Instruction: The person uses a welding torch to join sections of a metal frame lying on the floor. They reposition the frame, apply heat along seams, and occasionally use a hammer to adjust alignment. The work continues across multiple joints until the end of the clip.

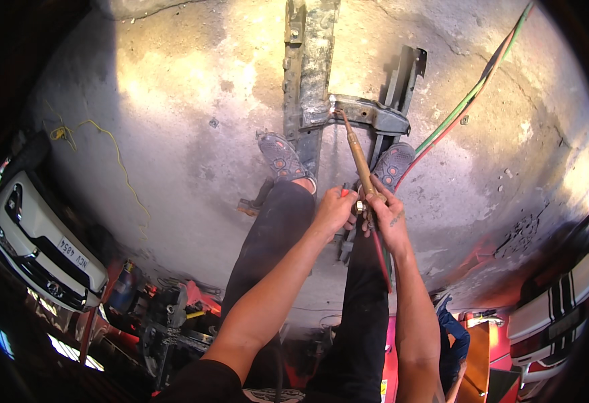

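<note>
My right hand (390, 216) is closed around a brass-coloured gas torch (357, 156), with a red hose (381, 260) hanging from its lower end. The torch's narrow tip points away from me, at the near edge of a dark metal bracket (360, 107). That bracket joins a long, worn steel beam (316, 64) on the floor; a small pale spot shows at the joint. Close to the torch's valve end, my left hand (335, 212) is closed with a small red object (345, 191) showing at its fingers. Its kind cannot be made out.
My shoes (280, 158) stand beside the metal parts. Green and red hoses (466, 101) run across the concrete at right; a yellow cord (116, 151) lies at left. A white car front (42, 245), another person's blue-clad leg (454, 339) and cluttered parts (173, 322) surround the area.
</note>
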Demonstrator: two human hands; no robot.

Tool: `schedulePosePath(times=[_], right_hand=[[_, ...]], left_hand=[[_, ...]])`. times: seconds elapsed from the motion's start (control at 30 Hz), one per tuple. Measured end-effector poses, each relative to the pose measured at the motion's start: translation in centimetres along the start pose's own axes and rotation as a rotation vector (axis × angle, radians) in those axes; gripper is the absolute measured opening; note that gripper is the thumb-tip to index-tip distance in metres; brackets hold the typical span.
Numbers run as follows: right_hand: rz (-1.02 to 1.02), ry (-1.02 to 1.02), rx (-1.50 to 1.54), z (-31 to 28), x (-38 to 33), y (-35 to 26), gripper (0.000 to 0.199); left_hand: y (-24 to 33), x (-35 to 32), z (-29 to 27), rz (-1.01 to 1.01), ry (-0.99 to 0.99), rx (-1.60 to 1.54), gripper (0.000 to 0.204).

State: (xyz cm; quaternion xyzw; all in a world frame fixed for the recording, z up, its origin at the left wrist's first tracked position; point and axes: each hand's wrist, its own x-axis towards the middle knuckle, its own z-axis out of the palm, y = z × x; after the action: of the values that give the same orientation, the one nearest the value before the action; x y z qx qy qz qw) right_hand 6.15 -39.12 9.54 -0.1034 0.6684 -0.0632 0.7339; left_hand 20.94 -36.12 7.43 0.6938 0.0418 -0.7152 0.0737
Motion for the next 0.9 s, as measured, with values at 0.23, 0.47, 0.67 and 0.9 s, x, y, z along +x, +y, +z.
schedulePosePath(times=[0.23,0.47,0.67,0.9], right_hand=[[-0.008,0.012,0.008,0.3,-0.1,0.5,0.058],[-0.001,0.008,0.012,0.6,-0.4,0.6,0.056],[-0.007,0.003,0.002,0.4,-0.5,1.4,0.056],[-0.059,-0.002,0.008,0.0,0.4,3.2,0.058]], left_hand=[[0.1,-0.2,-0.1,0.011,0.004,-0.003,0.028],[-0.1,-0.1,-0.2,0.032,0.028,0.014,0.026],[0.8,-0.8,-0.1,0.021,0.047,0.058,0.030],[0.3,-0.2,-0.2,0.001,0.015,0.071,0.035]])
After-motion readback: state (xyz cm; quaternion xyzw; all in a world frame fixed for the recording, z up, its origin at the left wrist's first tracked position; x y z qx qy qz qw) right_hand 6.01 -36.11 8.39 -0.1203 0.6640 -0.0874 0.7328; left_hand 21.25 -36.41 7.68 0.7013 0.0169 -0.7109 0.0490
